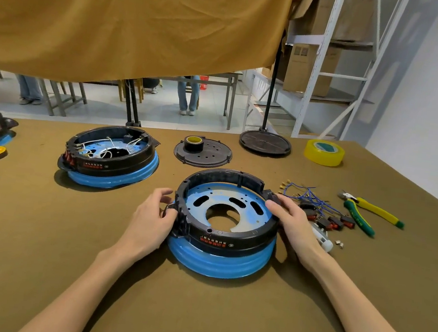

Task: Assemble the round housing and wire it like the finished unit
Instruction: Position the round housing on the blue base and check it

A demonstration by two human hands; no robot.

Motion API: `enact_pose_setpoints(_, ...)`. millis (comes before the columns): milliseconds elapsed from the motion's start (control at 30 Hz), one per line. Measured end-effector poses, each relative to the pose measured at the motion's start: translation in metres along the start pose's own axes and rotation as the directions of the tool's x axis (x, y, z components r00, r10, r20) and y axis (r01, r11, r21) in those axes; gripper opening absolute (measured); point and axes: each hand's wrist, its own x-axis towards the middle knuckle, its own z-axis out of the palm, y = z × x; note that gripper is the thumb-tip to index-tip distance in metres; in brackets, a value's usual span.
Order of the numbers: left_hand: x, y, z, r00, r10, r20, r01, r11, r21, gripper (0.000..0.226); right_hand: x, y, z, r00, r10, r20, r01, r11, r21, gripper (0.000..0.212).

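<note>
At the centre of the frame, on the brown cloth-covered desk [195, 313], sits the round black plastic housing ring [230, 245] on its blue-filmed metal base [217, 264], with no wires inside. The left hand [152, 215] curls round the ring's left side tab, thumb and fingers gripping it. The right hand [292, 220] holds the ring's right edge, fingers bent over the rim. At upper left of it stands the finished wired unit [110, 153], with white leads inside. To the right lie blue wires with brass terminals [304, 194], black-and-red rocker switches [334, 222] and green-and-yellow pliers [365, 212]. A yellow tape roll [324, 152] lies at the desk's far right.
</note>
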Motion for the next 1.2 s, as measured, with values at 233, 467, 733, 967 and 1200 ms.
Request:
enact_pose_setpoints(233,-0.002,-0.001,0.004,0.991,0.115,-0.073,-0.115,0.993,-0.003,0.053,-0.009,-0.004,0.006,0.993,-0.022,-0.119,0.02,1.0,-0.018,0.05)
enact_pose_setpoints(467,-0.008,0.003,0.003,0.941,0.336,0.044,-0.331,0.939,-0.089,0.035,-0.031,-0.006,0.012,0.995,-0.079,-0.06,0.078,0.997,-0.015,0.065)
enact_pose_setpoints(733,-0.01,0.008,0.002,0.901,0.42,-0.105,-0.427,0.903,-0.05,0.028,-0.02,-0.021,0.011,0.998,-0.05,0.045,0.051,0.998,-0.031,0.053)
enact_pose_setpoints(967,0.004,0.007,0.01,0.998,0.025,0.051,0.001,0.891,-0.454,0.042,-0.018,-0.027,0.01,0.992,-0.037,0.12,0.039,0.999,-0.018,0.049)
enact_pose_setpoints(1200,0.009,-0.002,0.009,0.996,-0.066,0.065,0.09,0.863,-0.497,0.03,-0.007,-0.024,0.009,1.0,-0.017,-0.007,0.017,1.0,-0.005,0.028)
